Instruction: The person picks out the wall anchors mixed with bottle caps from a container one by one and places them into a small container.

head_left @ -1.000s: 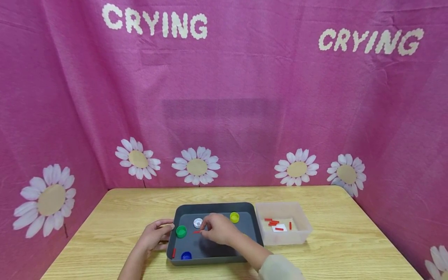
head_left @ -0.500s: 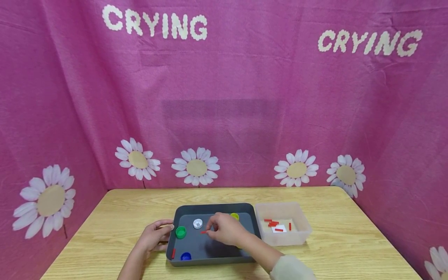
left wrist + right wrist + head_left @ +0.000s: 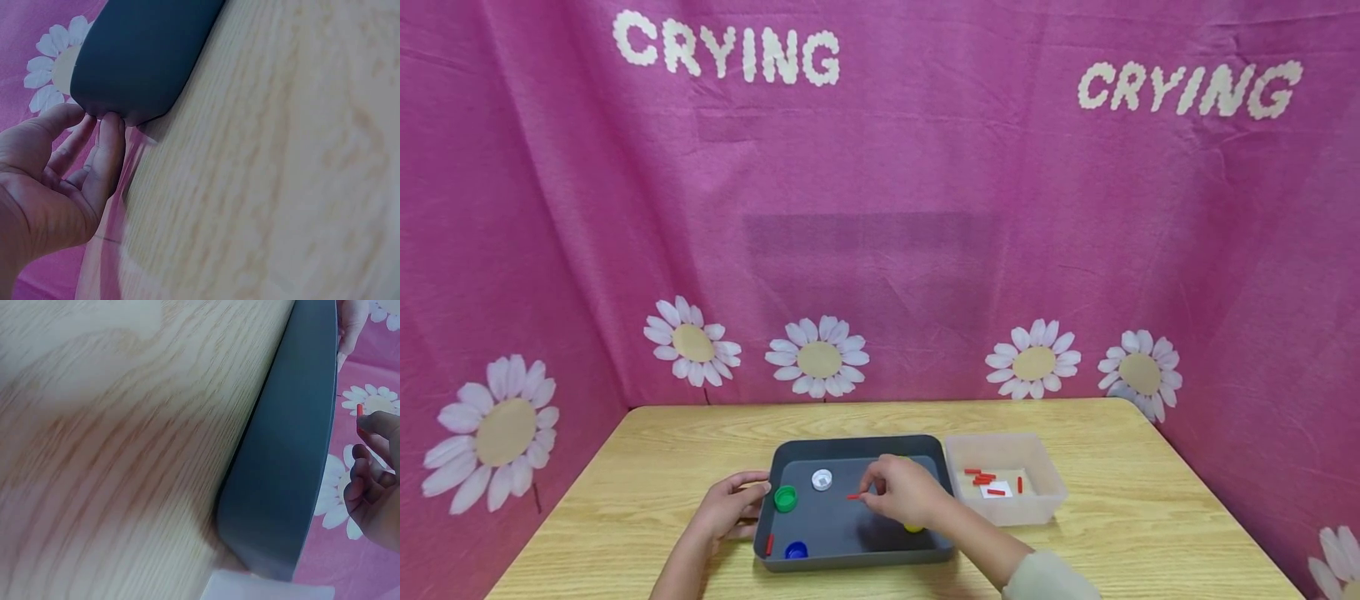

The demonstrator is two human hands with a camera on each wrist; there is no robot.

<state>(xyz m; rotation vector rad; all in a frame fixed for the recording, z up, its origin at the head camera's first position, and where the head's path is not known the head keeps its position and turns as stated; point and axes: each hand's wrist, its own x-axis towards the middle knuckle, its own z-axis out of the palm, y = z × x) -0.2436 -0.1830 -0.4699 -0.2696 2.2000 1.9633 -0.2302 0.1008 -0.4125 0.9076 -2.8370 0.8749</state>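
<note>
At the left end of a dark grey tray, my left hand holds the wall, its thumb and fingertips against it in the left wrist view. My right hand is over the tray's right half. Between its thumb and index finger it pinches a small red stick, whose end shows in the right wrist view. Inside the tray are a white cap, a green cap, a blue cap and a yellow cap partly hidden by the right hand. Another red stick lies by the left wall.
A translucent plastic box stands against the tray's right side. Several red sticks and a white square piece lie in it. Both containers stand on a wooden table, with a pink flowered cloth behind.
My right hand has moved to the right over the tray with the red stick, now covering most of the far yellow cap and uncovering a nearer one. The left hand keeps its place.
</note>
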